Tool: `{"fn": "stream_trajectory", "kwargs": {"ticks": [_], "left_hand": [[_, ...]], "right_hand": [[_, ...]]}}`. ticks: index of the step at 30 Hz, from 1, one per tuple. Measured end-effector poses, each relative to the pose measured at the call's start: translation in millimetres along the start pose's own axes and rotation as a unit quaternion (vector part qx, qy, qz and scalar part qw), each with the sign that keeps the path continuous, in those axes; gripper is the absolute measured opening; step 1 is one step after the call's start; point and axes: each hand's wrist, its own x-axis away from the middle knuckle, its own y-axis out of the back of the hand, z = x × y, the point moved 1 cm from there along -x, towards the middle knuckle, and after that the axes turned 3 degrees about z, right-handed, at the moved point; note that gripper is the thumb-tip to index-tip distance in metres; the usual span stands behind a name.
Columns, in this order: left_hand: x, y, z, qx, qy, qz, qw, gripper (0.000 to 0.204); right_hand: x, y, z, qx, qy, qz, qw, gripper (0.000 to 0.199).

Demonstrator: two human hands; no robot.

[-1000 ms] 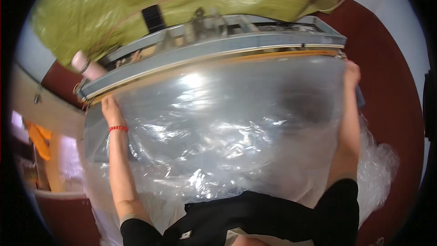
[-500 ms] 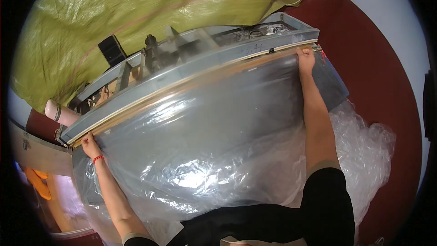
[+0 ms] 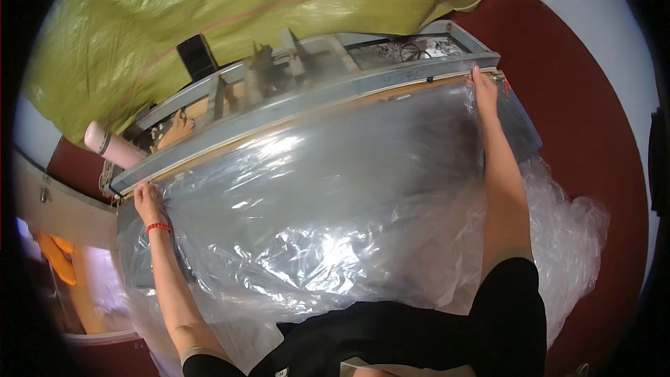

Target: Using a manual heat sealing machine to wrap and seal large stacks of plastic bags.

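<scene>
A wide sheet of clear plastic film [image 3: 335,237] is stretched between my two hands, over a flat dark surface. At the near left end of a long grey metal frame [image 3: 293,114], my left hand [image 3: 145,202] is closed on the film's edge. My right hand [image 3: 484,93] pinches the opposite corner, close to the frame's far right end. A thin pale strip [image 3: 258,129] runs along the frame's near side, just beyond the film's edge. Bunched film [image 3: 565,251] hangs past my right forearm.
A yellow-green woven sheet [image 3: 265,0] covers the area behind the frame. A black phone [image 3: 197,56] leans there. A pink bottle [image 3: 112,145] lies at the frame's left end, near a tan, finger-like shape [image 3: 180,129]. Dark red floor [image 3: 586,132] lies to the right.
Both hands still hold the film. They have drawn slightly off the strip, and the film's edge has become more creased. The whole view has shifted a little.
</scene>
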Motion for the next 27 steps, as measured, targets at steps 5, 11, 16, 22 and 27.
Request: {"fn": "stream_trajectory", "kwargs": {"ticks": [5,11,16,22,27], "left_hand": [[62,6,-86,-0.127,-0.044,0.140,0.981,0.004],[126,-10,-151,-0.115,-0.084,0.195,0.971,0.005],[157,20,-169,-0.085,-0.079,0.202,0.972,0.008],[180,23,-204,-0.230,-0.187,0.235,0.926,0.012],[187,65,-185,-0.243,0.102,0.382,0.886,0.018]], "right_hand": [[44,34,49,0.194,0.157,-0.094,0.964,0.020],[73,2,115,0.321,0.377,-0.181,0.850,0.023],[245,-205,227,0.073,0.365,0.320,0.871,0.026],[360,-315,237,-0.067,0.477,0.480,0.734,0.028],[326,-297,173,-0.076,0.139,0.628,0.762,0.013]]}}
